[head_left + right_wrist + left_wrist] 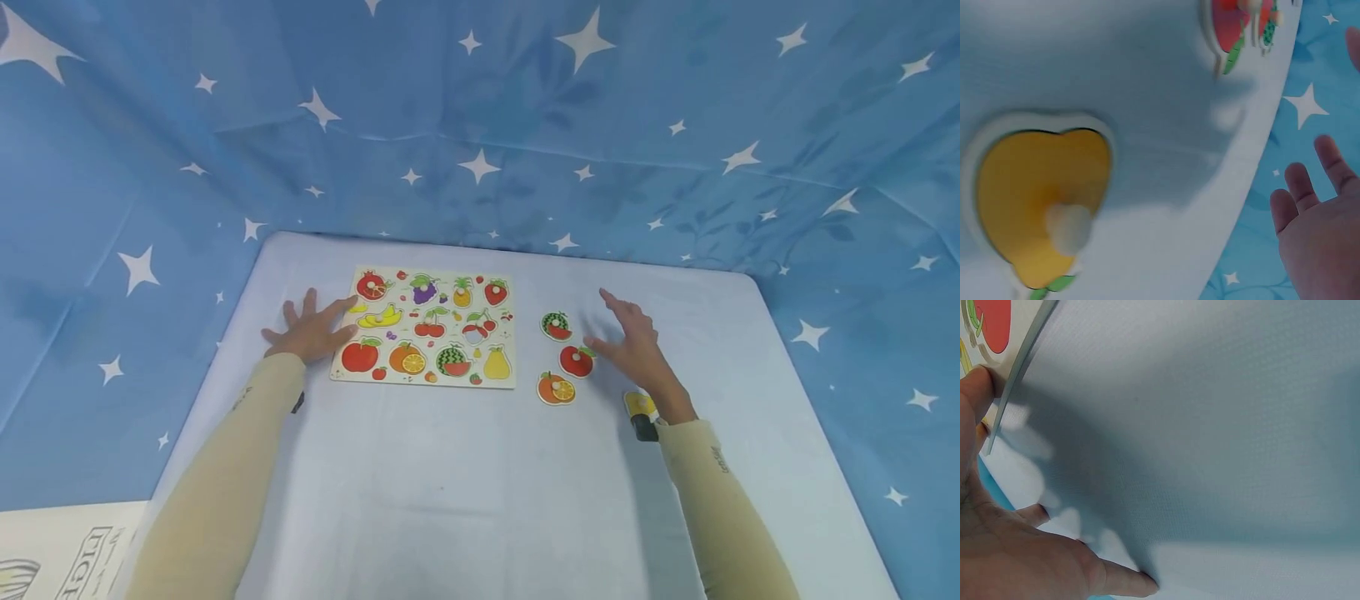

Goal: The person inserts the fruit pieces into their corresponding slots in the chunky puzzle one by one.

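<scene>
A fruit puzzle board (446, 272) lies on the left half of the table. My left hand (303, 329) is spread at its left edge, thumb and a finger over the board and other fingers on the cloth. In the left wrist view, fingertips meet the board edge (1019, 359). My right hand (637, 354) hovers with spread fingers and holds nothing. Nearest it is the apple piece (576, 368), between the watermelon piece (562, 332) and the orange piece (546, 385). A yellow pear-like piece (1029, 187) with a white knob lies below the right wrist, partly hidden in the head view.
White cloth (450, 467) covers the table, which has rounded far corners. Blue star-patterned fabric (420, 92) hangs behind and at the sides. A printed sheet or bag (67, 533) shows at the lower left. Knobbed fruit pieces, such as the grapes (424, 293), sit in the board.
</scene>
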The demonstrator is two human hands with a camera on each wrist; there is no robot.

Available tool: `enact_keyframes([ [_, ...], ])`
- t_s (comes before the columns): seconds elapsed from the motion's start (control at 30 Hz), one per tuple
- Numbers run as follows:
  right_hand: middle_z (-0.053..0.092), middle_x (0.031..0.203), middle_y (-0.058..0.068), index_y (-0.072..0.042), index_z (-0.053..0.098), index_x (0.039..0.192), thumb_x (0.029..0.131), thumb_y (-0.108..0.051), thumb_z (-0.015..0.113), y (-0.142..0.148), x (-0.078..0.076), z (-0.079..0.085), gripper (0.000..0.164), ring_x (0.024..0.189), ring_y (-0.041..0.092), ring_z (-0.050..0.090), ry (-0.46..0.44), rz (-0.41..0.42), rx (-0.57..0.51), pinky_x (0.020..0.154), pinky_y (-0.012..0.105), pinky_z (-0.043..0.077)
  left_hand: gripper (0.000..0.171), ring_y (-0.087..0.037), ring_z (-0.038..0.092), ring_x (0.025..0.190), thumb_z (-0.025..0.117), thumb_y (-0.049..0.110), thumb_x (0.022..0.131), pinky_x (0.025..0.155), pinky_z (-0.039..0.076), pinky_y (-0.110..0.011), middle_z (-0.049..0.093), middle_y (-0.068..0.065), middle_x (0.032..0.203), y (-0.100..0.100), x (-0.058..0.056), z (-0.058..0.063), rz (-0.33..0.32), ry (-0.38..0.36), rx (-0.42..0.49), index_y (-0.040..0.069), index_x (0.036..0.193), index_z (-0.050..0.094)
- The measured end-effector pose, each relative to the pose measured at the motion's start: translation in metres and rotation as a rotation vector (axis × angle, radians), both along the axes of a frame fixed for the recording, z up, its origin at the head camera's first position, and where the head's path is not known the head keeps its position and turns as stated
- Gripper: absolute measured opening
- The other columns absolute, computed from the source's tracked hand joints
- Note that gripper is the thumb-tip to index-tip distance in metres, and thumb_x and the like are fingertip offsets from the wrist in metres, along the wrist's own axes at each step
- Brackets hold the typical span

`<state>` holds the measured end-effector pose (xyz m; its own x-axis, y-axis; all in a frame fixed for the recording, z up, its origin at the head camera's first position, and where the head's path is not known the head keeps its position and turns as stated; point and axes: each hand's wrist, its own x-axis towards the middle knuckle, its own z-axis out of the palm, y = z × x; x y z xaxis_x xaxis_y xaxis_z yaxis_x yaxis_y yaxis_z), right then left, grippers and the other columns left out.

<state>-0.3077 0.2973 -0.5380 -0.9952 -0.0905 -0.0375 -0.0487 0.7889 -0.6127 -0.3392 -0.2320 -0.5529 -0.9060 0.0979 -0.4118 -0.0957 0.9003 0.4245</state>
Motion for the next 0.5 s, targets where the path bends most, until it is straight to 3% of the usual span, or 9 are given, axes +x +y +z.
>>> enact_keyframes([
  [0.13,0.056,0.146,0.023,-0.016,0.042,0.166,0.1,-0.013,0.077,0.0,0.007,-0.012,0.075,0.14,0.048,0.034,-0.049,0.01,-0.003,0.112,0.074,0.028,0.077,-0.065,-0.015,0.152,0.058,0.045,0.106,0.105,-0.002,-0.093,-0.014,-0.028,0.174,0.0,-0.001,0.0,0.002,0.003,-0.001,0.025,0.172,0.023],
  [0.3,0.067,0.124,0.014,-0.013,0.054,0.157,0.102,-0.017,0.075,-0.006,0.014,-0.023,0.06,0.13,0.042,0.041,-0.121,0.014,-0.037,0.105,0.066,0.042,0.077,-0.065,-0.014,0.152,0.059,0.045,0.106,0.105,-0.002,-0.093,-0.014,-0.029,0.174,0.0,-0.001,0.001,0.003,0.002,0.003,0.025,0.172,0.024],
  [0.5,0.069,0.106,0.012,-0.005,0.07,0.137,0.1,-0.01,0.076,-0.012,0.017,-0.031,0.038,0.113,0.037,0.045,-0.109,0.017,-0.055,0.1,0.061,0.035,0.078,-0.065,-0.016,0.152,0.058,0.046,0.106,0.104,-0.003,-0.093,-0.016,-0.028,0.174,0.0,-0.003,-0.005,0.001,-0.009,0.002,0.026,0.172,0.022],
])
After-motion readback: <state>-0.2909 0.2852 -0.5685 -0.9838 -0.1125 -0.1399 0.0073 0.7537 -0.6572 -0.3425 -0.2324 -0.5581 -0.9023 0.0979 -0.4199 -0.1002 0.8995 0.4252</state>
